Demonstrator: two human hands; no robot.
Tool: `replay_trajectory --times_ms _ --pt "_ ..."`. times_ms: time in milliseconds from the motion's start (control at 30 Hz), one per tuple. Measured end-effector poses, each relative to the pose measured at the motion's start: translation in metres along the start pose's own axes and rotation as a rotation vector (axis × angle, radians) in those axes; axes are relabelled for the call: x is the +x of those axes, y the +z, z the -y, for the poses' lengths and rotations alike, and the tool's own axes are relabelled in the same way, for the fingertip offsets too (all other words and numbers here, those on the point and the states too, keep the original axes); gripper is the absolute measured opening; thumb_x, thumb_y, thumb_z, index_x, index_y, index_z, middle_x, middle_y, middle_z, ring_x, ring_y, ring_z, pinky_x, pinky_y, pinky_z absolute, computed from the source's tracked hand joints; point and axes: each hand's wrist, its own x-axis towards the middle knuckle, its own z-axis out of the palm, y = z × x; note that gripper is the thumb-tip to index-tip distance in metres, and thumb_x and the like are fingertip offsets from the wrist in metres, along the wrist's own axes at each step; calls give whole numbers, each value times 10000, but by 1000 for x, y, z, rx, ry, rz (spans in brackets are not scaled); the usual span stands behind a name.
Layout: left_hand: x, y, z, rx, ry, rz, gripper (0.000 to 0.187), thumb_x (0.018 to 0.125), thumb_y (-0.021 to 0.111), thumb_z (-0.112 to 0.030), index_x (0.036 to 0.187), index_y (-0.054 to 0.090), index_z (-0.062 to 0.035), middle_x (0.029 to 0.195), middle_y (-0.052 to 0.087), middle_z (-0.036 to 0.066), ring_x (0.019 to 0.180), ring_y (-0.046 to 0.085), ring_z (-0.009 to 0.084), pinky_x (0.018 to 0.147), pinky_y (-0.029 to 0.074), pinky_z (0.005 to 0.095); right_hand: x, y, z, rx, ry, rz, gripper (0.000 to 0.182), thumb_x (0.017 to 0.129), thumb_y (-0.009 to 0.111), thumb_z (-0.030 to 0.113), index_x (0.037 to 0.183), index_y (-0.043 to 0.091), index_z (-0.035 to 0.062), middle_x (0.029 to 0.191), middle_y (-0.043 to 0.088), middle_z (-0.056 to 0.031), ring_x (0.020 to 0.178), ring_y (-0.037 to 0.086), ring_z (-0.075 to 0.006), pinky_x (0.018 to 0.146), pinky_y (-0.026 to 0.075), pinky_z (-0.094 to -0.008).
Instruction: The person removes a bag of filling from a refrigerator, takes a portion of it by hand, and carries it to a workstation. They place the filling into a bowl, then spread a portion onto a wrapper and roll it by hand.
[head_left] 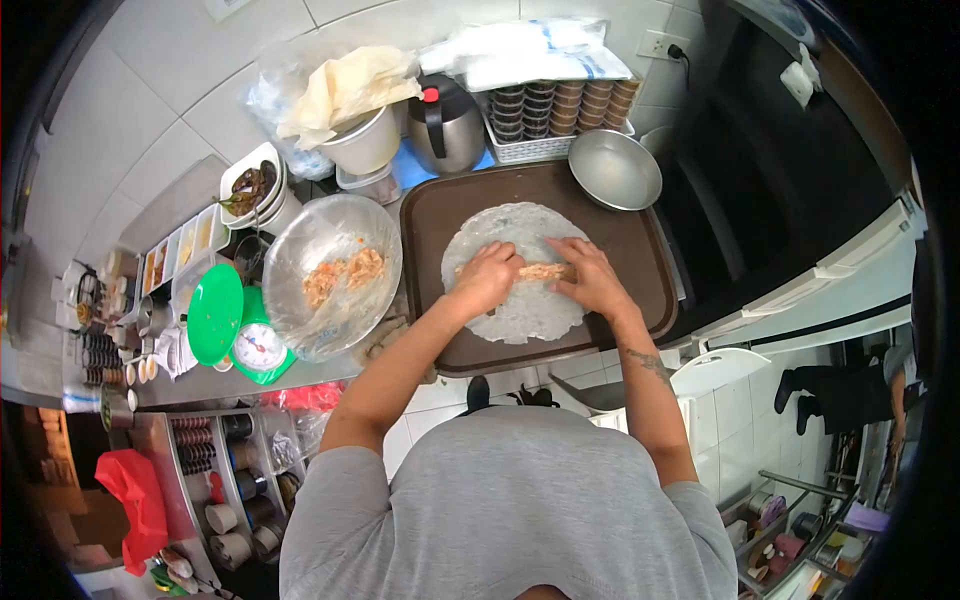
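Note:
A round, translucent white wrapper (520, 222) lies flat on a brown tray (430, 215). Across its middle runs a narrow strip of orange-pink shredded filling (540, 272). My left hand (489, 277) is curled down over the strip's left part, fingers close together, hiding that end. At the right end rests my right hand (592, 280), its thumb and forefinger spread on either side of the filling. More of the same filling sits in a large bowl (290, 225) lined with clear plastic, left of the tray.
A metal bowl (615, 170) stands on the tray's back right corner. Behind are a steel jug (460, 130), a white bucket (365, 145) and a basket (530, 150) of stacked cups. A green scale (260, 345) is at left. Another person (845, 390) is at far right.

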Motion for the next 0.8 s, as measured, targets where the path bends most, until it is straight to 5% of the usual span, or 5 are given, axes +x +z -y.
replay_trajectory --times_ms 133,333,533,700,800 --pt "-10 -22 -2 -12 -39 -145 278 748 679 -82 1023 641 -72 979 555 91 978 530 297 869 423 414 -2 6 -16 -45 -44 -1 572 682 765 194 1219 595 98 1158 574 -92 1124 506 -287 989 360 -396" --pt "-20 -14 21 -74 -42 -45 311 744 696 -101 1053 661 -91 972 556 101 968 531 294 873 424 406 15 46 -5 -69 -176 -64 367 731 720 174 1081 652 85 1010 611 -96 1006 548 -295 890 429 -386" --pt "-34 -25 26 -82 -109 -35 407 756 704 -125 1156 632 -94 1016 552 117 1006 516 309 886 432 400 4 31 -12 73 -186 -151 343 712 726 84 1050 668 66 979 623 -115 935 572 -306 843 462 -393" --pt "-60 -54 6 -49 -184 -86 423 770 682 -100 1180 582 -63 1041 533 135 1000 513 324 885 441 403 -17 -22 -46 158 -27 -175 513 729 696 -9 1226 583 49 1108 609 -102 978 576 -218 872 466 -316" --pt "-88 -74 -14 -43 -267 -30 363 796 656 -85 1148 574 -48 1051 534 155 1005 522 348 873 446 406 -29 -57 -43 363 169 -191 418 777 658 -15 1185 619 68 1114 599 -61 964 577 -189 848 465 -294"
